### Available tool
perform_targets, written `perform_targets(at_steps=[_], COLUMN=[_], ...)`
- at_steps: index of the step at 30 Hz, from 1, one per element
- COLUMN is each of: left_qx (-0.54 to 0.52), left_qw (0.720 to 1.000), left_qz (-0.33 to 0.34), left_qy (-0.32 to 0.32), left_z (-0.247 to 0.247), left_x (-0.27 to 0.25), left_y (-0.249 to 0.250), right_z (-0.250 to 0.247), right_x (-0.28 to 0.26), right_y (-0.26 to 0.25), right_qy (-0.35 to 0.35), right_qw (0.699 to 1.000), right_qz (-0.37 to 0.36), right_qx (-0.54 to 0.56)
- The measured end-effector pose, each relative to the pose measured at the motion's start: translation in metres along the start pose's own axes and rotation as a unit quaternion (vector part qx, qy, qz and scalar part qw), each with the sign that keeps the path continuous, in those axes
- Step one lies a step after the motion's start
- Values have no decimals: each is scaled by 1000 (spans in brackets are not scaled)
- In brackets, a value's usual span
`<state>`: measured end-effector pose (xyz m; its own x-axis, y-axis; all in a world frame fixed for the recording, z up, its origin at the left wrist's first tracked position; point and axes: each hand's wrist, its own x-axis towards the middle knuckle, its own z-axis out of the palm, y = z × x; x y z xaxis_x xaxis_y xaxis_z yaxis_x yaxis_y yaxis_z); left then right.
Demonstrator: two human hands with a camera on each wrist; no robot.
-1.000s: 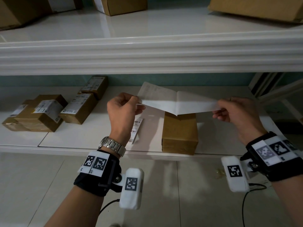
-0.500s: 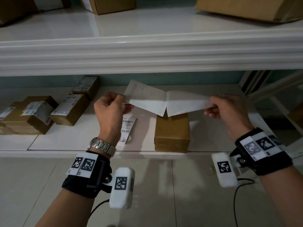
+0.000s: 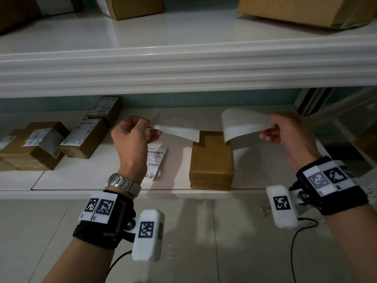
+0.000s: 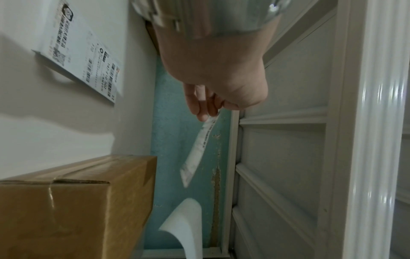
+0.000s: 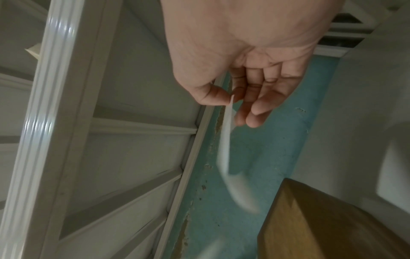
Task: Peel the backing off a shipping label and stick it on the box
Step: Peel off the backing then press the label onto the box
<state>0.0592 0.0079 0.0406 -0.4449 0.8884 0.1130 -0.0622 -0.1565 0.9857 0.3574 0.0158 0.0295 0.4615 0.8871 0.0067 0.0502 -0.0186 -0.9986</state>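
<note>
Both hands grasping paper, now separated: left hand (image 3: 130, 137) pinches the label (image 3: 177, 130), right hand (image 3: 289, 131) pinches the backing (image 3: 242, 125). Half a second ago the two sheets were joined in a V over the box (image 3: 211, 160); now there's a clear gap between them above it. Label's long axis runs left-right, free end drooping toward the box's left top edge. Backing curls, free end hanging over the box's right edge. Box sits on the white shelf (image 3: 102, 176), long axis front-to-back. Left of box: a spare printed label (image 3: 155, 162) lying flat, further left several labelled cartons (image 3: 85, 137). Teal wall behind, white moulded shelf above, tiled floor below.
</note>
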Motion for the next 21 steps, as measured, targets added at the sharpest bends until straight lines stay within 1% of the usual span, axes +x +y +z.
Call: perform_targets(at_steps=[3,4,5,6,7,8,9,10,11,13,15,17,21], left_qx=[1,1,0,1,3,7,10,12,12,9,11,9,1], left_qw=[1000,1000,1000,1000,1000,1000,1000,1000,1000,1000,1000,1000,1000], left_qz=[0,0,0,-2,-4,-7,-9,-11,-12,-9,-6,-2,-2], left_qy=[-1,-2,-3,-5,-8,-11,-14,-15,-14,-8,-2,8,27], left_z=[0,1,1,2,2,2,3,3,4,5,5,3,0], left_x=[0,0,0,0,-1,-1,-1,-1,-2,-3,-4,-5,-8], left_y=[0,0,0,-1,-1,-2,-2,-2,-2,0,1,2,5], right_z=[-4,-7,-10,-14,-18,-22,-24,-25,-24,-19,-12,-6,7], right_x=[5,6,5,4,4,4,4,4,4,6,6,4,-1], right_y=[-1,-2,-4,-5,-5,-3,-1,4,8,20,30,37,44], right_qy=[18,27,42,61,83,97,101,84,55,3,-28,-50,-92], right_qw=[1000,999,995,984,960,926,890,863,848,825,806,799,795], right_qz=[-3,-21,-54,-101,-155,-205,-241,-252,-243,-202,-169,-142,-109], right_qx=[-12,-33,-71,-134,-217,-301,-374,-429,-467,-527,-566,-583,-590])
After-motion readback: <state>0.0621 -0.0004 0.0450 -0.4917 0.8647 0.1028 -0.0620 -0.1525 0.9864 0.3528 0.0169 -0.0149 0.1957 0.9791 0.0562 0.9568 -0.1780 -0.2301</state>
